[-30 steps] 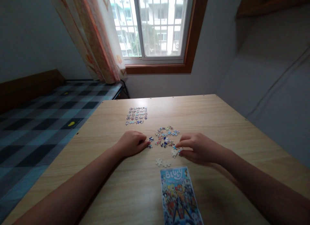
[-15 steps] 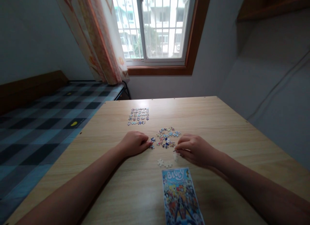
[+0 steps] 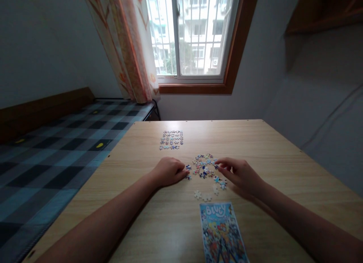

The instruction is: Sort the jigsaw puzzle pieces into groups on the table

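My left hand (image 3: 169, 172) rests on the table with its fingers curled in. Small puzzle pieces (image 3: 188, 167) lie right at its thumb and fingertips; whether anything is inside the fist is hidden. Just right of the loose pile of puzzle pieces (image 3: 203, 171), my right hand (image 3: 238, 173) pinches a dark-blue puzzle piece (image 3: 216, 167) between thumb and fingers. Several blue pieces (image 3: 220, 183) lie below that hand. Closer to me are a few pale, face-down pieces (image 3: 197, 195).
Rows of laid-out puzzle pieces (image 3: 171, 140) sit farther back on the wooden table (image 3: 136, 225). A Bluey puzzle box (image 3: 222, 232) lies at the near middle. Left of the table is a bed with a checked cover (image 3: 85, 142); a window (image 3: 198, 36) is behind.
My right hand has moved away from me to the pile's right edge, uncovering blue pieces beneath it. The left hand stays beside the same pieces. The whole view has shifted slightly.
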Demonstrator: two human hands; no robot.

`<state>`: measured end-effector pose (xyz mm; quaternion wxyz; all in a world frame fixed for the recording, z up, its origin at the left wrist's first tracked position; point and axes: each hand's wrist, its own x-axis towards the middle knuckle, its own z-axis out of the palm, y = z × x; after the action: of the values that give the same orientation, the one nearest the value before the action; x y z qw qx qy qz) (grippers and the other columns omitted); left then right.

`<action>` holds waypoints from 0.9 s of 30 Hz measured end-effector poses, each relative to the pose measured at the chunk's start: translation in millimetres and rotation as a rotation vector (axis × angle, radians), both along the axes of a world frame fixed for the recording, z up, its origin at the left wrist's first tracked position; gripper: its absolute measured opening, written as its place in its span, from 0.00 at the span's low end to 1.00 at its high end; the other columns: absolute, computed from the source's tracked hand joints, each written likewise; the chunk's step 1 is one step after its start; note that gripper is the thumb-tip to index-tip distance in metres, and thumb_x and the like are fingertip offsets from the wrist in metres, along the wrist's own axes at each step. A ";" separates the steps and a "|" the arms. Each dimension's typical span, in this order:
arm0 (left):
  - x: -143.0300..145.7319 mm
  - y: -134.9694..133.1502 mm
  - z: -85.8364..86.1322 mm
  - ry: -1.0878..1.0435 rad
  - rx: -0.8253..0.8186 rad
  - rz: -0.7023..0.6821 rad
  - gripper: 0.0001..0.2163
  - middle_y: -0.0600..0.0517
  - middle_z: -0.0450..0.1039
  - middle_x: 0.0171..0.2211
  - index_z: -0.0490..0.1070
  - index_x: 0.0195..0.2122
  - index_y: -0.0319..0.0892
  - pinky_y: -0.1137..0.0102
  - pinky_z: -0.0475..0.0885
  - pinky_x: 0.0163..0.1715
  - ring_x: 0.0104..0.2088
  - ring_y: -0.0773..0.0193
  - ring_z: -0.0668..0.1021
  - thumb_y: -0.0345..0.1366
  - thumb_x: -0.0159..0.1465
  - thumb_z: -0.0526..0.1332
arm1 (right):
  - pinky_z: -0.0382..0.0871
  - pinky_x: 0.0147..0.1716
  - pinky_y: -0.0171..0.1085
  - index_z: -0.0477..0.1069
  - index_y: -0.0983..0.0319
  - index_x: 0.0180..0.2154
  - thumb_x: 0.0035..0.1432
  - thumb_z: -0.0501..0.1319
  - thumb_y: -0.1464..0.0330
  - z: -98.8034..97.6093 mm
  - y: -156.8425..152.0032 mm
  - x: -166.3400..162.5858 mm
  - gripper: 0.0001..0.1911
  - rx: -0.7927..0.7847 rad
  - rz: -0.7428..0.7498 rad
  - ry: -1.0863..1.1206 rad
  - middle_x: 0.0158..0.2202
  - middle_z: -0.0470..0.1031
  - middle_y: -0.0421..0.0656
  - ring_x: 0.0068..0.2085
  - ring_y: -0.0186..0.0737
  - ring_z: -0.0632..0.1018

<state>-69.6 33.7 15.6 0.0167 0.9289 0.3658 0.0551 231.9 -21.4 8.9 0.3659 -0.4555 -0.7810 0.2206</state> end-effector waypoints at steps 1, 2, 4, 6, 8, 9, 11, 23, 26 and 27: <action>-0.3 0.2 -0.4 0.001 0.000 0.003 0.19 0.51 0.74 0.24 0.69 0.22 0.42 0.69 0.58 0.27 0.25 0.64 0.73 0.45 0.68 0.54 | 0.67 0.28 0.34 0.80 0.60 0.42 0.64 0.60 0.66 0.8 2.8 -0.4 0.11 0.008 0.005 0.002 0.30 0.80 0.42 0.27 0.34 0.75; -0.5 0.3 -0.7 0.002 0.000 0.006 0.19 0.51 0.75 0.24 0.70 0.22 0.43 0.69 0.58 0.27 0.25 0.64 0.73 0.46 0.68 0.54 | 0.67 0.29 0.35 0.80 0.60 0.40 0.63 0.59 0.66 1.8 6.3 -1.2 0.10 0.012 0.014 -0.002 0.31 0.81 0.43 0.28 0.35 0.76; -0.8 0.5 -1.0 0.001 -0.001 0.009 0.19 0.51 0.75 0.24 0.71 0.23 0.43 0.69 0.59 0.27 0.26 0.64 0.74 0.46 0.68 0.54 | 0.68 0.31 0.35 0.81 0.60 0.38 0.63 0.60 0.67 4.9 15.0 -5.0 0.10 0.002 0.036 -0.022 0.34 0.82 0.44 0.30 0.36 0.77; -1.0 0.3 -1.1 -0.007 0.002 0.011 0.19 0.50 0.75 0.24 0.72 0.23 0.43 0.69 0.59 0.27 0.26 0.63 0.74 0.46 0.68 0.54 | 0.69 0.31 0.36 0.81 0.59 0.39 0.62 0.60 0.68 9.5 25.8 -12.5 0.10 -0.022 0.064 -0.054 0.35 0.83 0.44 0.31 0.37 0.78; -1.2 0.0 -1.3 -0.018 0.004 0.012 0.19 0.50 0.75 0.24 0.72 0.23 0.43 0.68 0.59 0.26 0.25 0.63 0.74 0.46 0.68 0.54 | 0.69 0.31 0.36 0.81 0.60 0.41 0.62 0.60 0.69 14.7 39.2 -23.5 0.10 -0.038 0.093 -0.087 0.35 0.83 0.44 0.30 0.36 0.77; -1.3 -0.2 -1.5 -0.024 0.004 0.013 0.19 0.50 0.75 0.24 0.72 0.23 0.43 0.68 0.58 0.26 0.25 0.63 0.74 0.46 0.68 0.54 | 0.69 0.31 0.35 0.80 0.60 0.43 0.62 0.60 0.69 17.1 47.1 -30.0 0.11 -0.046 0.103 -0.103 0.34 0.82 0.43 0.30 0.36 0.77; -1.6 -0.5 -1.9 -0.034 0.002 0.014 0.19 0.50 0.75 0.24 0.72 0.23 0.43 0.68 0.59 0.26 0.25 0.63 0.74 0.46 0.68 0.55 | 0.68 0.30 0.34 0.79 0.61 0.46 0.61 0.62 0.70 20.6 65.3 -44.0 0.12 -0.065 0.104 -0.142 0.32 0.82 0.43 0.29 0.36 0.77; -2.9 -1.8 -2.5 -0.053 -0.007 0.012 0.19 0.49 0.76 0.24 0.73 0.23 0.43 0.68 0.59 0.26 0.25 0.62 0.74 0.45 0.67 0.55 | 0.69 0.38 0.34 0.83 0.59 0.40 0.58 0.65 0.74 15.2 143.4 -103.2 0.10 0.023 0.248 -0.441 0.41 0.81 0.44 0.37 0.37 0.78; -3.2 -1.1 -4.0 -0.056 -0.001 0.010 0.19 0.49 0.77 0.24 0.73 0.23 0.43 0.68 0.58 0.26 0.25 0.62 0.75 0.45 0.67 0.55 | 0.68 0.41 0.36 0.82 0.60 0.39 0.58 0.65 0.74 12.9 142.1 -99.5 0.09 0.121 0.186 -0.424 0.40 0.81 0.45 0.39 0.39 0.78; -3.3 -0.7 -4.6 -0.056 0.000 0.009 0.19 0.49 0.77 0.25 0.73 0.23 0.43 0.68 0.58 0.26 0.25 0.62 0.75 0.45 0.67 0.55 | 0.68 0.41 0.37 0.83 0.60 0.37 0.58 0.65 0.74 12.5 140.4 -97.2 0.08 0.123 0.175 -0.443 0.38 0.81 0.45 0.39 0.40 0.77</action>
<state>-72.9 33.1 11.1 0.0266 0.9254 0.3693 0.0812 134.7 119.1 21.3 0.1925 -0.4003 -0.8905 0.0983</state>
